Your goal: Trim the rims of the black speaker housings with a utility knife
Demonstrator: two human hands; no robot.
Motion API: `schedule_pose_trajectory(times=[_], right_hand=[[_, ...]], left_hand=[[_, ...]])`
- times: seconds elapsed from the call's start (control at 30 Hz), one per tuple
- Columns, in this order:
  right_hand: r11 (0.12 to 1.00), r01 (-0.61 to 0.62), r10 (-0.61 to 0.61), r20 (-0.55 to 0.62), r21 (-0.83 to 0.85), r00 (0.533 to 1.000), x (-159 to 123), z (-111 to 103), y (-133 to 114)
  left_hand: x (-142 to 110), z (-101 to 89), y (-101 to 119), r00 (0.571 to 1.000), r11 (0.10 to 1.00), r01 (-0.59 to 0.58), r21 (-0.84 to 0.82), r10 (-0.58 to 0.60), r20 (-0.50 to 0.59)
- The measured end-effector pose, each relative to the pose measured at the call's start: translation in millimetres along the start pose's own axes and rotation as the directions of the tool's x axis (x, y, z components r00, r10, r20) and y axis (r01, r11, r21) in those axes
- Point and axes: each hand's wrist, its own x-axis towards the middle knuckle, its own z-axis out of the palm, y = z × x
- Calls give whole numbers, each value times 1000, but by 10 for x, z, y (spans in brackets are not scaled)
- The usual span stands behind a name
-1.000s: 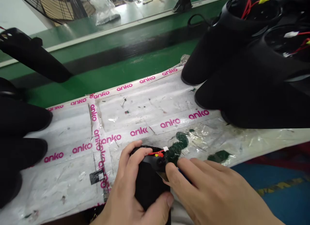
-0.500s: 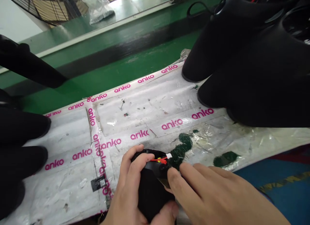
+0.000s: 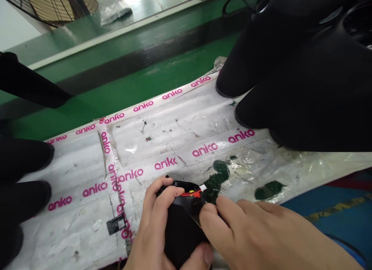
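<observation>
My left hand (image 3: 154, 231) is wrapped round a black plastic housing (image 3: 180, 233) at the near edge of the bench, fingers over its top rim and thumb along its side. Red wires with a white connector (image 3: 200, 189) stick out of the housing's open top. My right hand (image 3: 261, 235) lies against the right side of the housing, fingertips pressed together at its rim; what they hold, if anything, is hidden. The housing's lower part runs out of the picture.
The bench is covered in white sheet (image 3: 174, 122) taped down with pink "anko" tape. Several large black housings (image 3: 305, 76) stand at the right, others (image 3: 20, 161) at the left. A green conveyor surface (image 3: 116, 91) runs behind. A blue mat (image 3: 334, 219) lies at the lower right.
The view has tipped downward a little. Both hands keep their hold on the black housing, shifted slightly lower in the picture; my right fingertips stay at its rim.
</observation>
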Motion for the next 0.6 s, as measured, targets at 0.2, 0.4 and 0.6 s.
schedule_pose_trajectory(times=[0.2,0.4,0.6], right_hand=[[1000,4,-4,135,0,991,103,-36,18],[1000,6,-9,328,8,945,192,-262,18],[999,28,-41,418,37,907,334,-419,60]], left_hand=[[27,13,28,999,998,-49,48,50,-21],[30,19,102,1000,999,1,32,-2,5],[93,-68,147,992,991,-88,104,78,96]])
